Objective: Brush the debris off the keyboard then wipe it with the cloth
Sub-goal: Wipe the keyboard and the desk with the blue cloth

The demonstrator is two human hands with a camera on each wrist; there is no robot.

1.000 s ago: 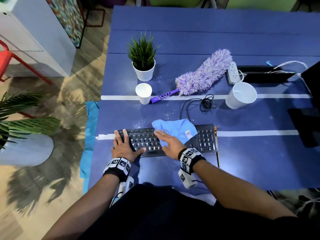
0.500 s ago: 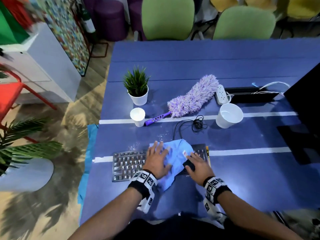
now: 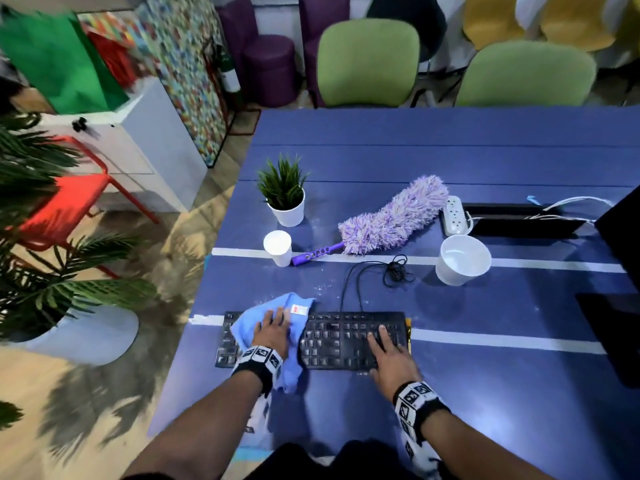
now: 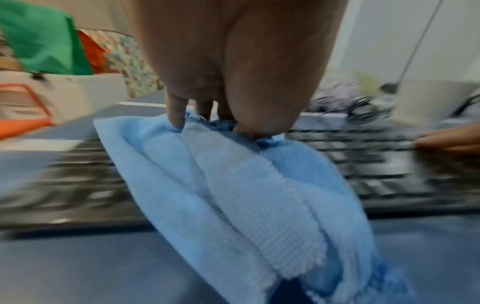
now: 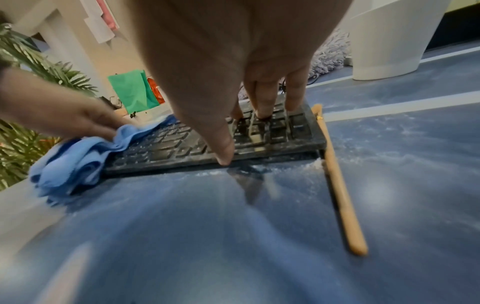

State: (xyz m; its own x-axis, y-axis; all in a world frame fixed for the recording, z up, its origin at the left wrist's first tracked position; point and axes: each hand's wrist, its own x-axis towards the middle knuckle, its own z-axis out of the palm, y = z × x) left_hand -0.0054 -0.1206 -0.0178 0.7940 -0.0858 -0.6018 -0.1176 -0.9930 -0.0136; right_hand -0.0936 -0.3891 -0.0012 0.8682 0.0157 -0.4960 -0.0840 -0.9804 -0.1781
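Note:
A black keyboard (image 3: 346,341) lies near the front edge of the blue table (image 3: 485,375). My left hand (image 3: 272,332) presses a light blue cloth (image 3: 249,320) flat onto the keyboard's left part. In the left wrist view its fingertips (image 4: 176,117) dig into the bunched cloth (image 4: 246,195), which hangs over the keyboard's front edge. My right hand (image 3: 386,351) rests with straight fingers on the right end of the keys. The right wrist view shows its fingers (image 5: 262,102) on dusty keys (image 5: 182,144) and the cloth (image 5: 72,164) at left.
A wooden brush handle (image 5: 340,185) lies along the keyboard's right end, with white powder (image 5: 389,160) around it. Behind are a purple duster (image 3: 394,216), a small paper cup (image 3: 278,247), a potted plant (image 3: 285,199), a white bowl-like cup (image 3: 462,259), a coiled cable (image 3: 394,271) and a power strip (image 3: 454,216).
The cloth passed from under my right hand to my left, which slid it leftward across the keys. My right hand moved to the keyboard's right end. The head view tilted up.

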